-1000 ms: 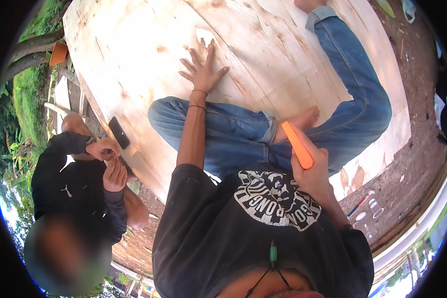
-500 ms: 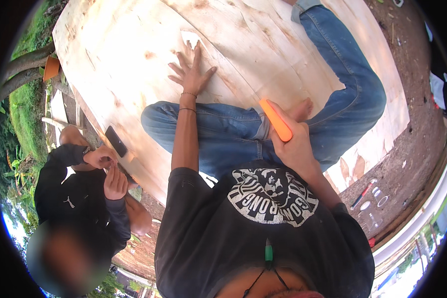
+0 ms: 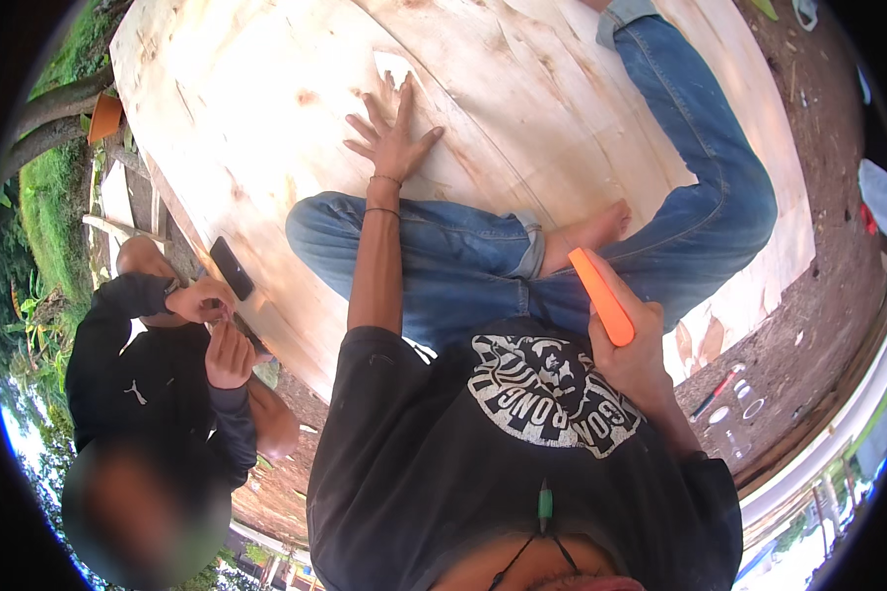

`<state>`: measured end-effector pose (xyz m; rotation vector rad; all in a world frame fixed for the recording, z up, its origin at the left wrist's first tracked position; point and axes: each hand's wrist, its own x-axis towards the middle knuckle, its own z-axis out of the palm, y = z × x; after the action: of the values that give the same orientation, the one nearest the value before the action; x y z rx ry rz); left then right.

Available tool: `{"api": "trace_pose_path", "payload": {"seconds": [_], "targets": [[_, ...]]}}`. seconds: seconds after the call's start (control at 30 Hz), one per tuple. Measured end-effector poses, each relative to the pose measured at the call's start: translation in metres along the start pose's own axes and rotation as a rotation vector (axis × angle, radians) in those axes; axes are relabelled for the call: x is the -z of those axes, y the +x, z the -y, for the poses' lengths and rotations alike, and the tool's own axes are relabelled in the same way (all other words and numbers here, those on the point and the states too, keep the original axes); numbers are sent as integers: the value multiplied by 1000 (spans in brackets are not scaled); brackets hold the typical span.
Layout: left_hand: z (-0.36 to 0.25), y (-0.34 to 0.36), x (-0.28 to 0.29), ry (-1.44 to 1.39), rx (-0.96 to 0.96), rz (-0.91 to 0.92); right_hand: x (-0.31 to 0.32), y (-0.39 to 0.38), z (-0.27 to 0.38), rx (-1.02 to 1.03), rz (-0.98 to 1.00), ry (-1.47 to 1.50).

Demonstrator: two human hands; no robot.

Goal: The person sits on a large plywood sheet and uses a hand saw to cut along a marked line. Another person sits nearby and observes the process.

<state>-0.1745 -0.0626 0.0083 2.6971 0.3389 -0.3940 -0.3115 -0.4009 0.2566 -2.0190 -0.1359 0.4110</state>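
Note:
My left hand [image 3: 394, 146] lies flat with fingers spread on a pale plywood sheet [image 3: 256, 108]. Its fingertips reach a small bright white patch [image 3: 394, 65] on the sheet. Closed around an orange-handled tool [image 3: 603, 298], my right hand [image 3: 639, 345] is above my lap, close to my right thigh. I cannot make out a blade on the tool, so its exact kind does not show. A thin dark line [image 3: 483, 148] runs across the wood between my left hand and my bare foot [image 3: 601, 225].
I sit cross-legged on the sheet in jeans [image 3: 443, 256]. At left, another person [image 3: 158, 364] pinches something tiny in both hands, near a black phone [image 3: 231, 268] on the sheet's edge. A red-and-black tool [image 3: 716, 392] and a ring [image 3: 752, 408] lie on the soil at right.
My right hand has drawn the orange-handled tool back toward my body and to the right, away from the wood. My left hand stays pressed on the sheet; the view has shifted slightly.

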Motion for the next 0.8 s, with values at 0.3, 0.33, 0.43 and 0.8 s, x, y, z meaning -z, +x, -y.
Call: {"api": "trace_pose_path", "payload": {"seconds": [0.3, 0.33, 0.43, 0.8], "targets": [[-1, -7, -4, -3, -1, 3, -6, 18, 6, -154, 59, 25], [-2, -5, -4, -1, -10, -14, -5, 12, 6, -82, 19, 25], [-2, -2, -5, 15, 6, -24, -9, 7, 3, 8, -34, 11], [2, 4, -7, -7, -39, -79, -7, 9, -2, 14, -60, -19]]}}
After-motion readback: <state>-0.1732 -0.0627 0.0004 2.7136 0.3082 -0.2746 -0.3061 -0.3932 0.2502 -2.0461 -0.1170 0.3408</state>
